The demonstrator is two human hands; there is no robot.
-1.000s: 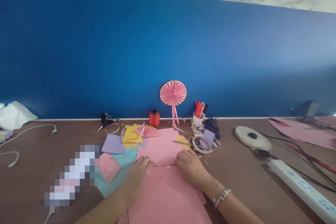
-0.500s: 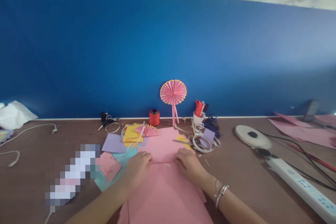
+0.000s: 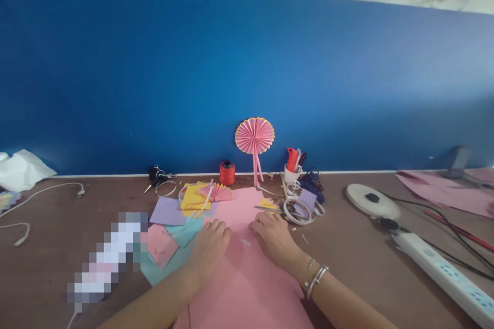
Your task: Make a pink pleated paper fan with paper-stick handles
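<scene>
A large sheet of pink paper lies before me and runs off the bottom of the picture. My left hand rests at its left side, fingers curled and pressed together on the paper. Across from it, my right hand holds the right side the same way, a silver bangle on the wrist. Both thumbs are mostly hidden. A small pale scrap sits on the pink surface between the hands. Scissors lie just beyond my right hand, over a yellow paper piece.
Behind stand a round pink pleated fan, a red thread spool and a white pen cup. Purple paper and blue paper lie left; white tape rolls right. A power strip and cables occupy the far right.
My hands have drawn slightly closer together on the pink paper. The edge line that ran between them no longer shows, and the small scrap has shifted slightly left.
</scene>
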